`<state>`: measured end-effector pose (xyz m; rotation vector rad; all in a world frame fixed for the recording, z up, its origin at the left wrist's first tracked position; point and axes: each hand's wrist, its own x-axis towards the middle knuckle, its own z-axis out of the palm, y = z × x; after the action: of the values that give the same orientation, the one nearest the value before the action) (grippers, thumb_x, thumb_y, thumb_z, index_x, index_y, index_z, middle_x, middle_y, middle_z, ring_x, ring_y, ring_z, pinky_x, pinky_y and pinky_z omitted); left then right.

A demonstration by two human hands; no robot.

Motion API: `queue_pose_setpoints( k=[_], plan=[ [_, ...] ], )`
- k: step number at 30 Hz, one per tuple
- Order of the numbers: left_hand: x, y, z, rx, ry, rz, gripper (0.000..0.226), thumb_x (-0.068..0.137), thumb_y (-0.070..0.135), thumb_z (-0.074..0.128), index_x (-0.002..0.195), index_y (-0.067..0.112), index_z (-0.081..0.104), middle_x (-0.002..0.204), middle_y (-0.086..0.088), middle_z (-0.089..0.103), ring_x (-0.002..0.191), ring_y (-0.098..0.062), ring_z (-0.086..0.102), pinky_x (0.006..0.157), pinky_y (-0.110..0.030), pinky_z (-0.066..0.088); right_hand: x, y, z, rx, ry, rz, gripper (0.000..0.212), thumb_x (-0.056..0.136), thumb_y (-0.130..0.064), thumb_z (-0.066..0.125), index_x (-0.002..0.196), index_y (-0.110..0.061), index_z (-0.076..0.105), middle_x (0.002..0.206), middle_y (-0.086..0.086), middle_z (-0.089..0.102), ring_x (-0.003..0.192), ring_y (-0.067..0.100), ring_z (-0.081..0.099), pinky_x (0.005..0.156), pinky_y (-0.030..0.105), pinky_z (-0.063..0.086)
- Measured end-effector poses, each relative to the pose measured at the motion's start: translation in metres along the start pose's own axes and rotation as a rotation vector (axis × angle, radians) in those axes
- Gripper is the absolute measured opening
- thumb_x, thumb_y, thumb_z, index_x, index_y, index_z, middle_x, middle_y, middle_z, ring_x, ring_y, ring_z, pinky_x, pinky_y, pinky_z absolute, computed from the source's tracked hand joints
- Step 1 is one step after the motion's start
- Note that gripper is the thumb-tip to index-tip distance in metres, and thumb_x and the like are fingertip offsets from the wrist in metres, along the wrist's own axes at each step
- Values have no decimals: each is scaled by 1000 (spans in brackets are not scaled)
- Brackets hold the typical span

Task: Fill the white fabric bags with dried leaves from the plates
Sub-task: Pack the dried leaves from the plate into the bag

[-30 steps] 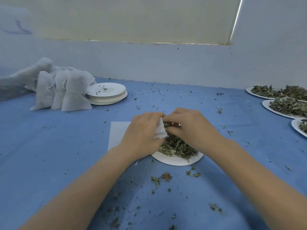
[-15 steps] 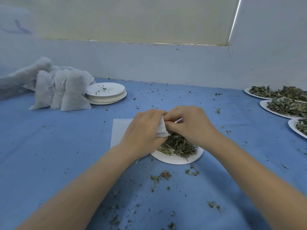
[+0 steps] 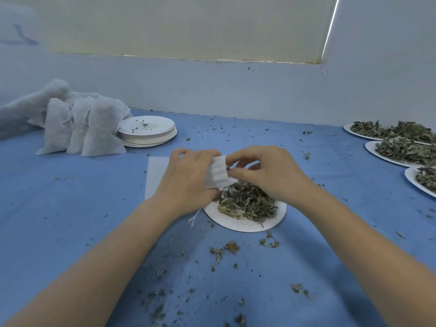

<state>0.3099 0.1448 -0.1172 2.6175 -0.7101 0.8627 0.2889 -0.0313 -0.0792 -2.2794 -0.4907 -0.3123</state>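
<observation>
The left hand (image 3: pixel 188 178) covers most of the white fabric bag (image 3: pixel 217 174), so its mouth and any contents cannot be made out. The right hand (image 3: pixel 269 173) hides the far rim of the near plate (image 3: pixel 247 224). The rightmost plate of leaves (image 3: pixel 422 181) is cut off by the frame's edge.

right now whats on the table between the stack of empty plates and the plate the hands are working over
In the head view, a flat white sheet lies on the blue cloth between the stack of empty plates and the plate of leaves, with scattered leaf crumbs.
</observation>
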Motion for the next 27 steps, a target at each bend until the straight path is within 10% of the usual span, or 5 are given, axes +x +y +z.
queue_pose_setpoints(
  k=[3,8,27],
  plan=[
    [1,-2,2,60,4,-33,49,73,24,67,120,15,54,108,0,62,100,-24,55,97,-32,19,3,10,-16,-299,26,61,5,85,-36,63,88,-38,67,83,-20,63,80,-1,57,66,13,41],
    [-1,-6,8,52,-40,-82,45,77,31,62,119,21,49,109,5,58,100,-19,52,95,-30,17,2,21,-20,-525,-278,304,58,77,-70,51,120,-32,59,113,-9,60,101,13,52,80,29,44],
    [-2,3,9,-113,-106,-103,48,77,30,65,121,20,48,109,5,58,102,-19,51,92,-29,23,3,14,-5,-159,9,-78,12,83,-26,69,93,-25,74,85,-4,65,72,-2,56,69,9,38]
  ],
)
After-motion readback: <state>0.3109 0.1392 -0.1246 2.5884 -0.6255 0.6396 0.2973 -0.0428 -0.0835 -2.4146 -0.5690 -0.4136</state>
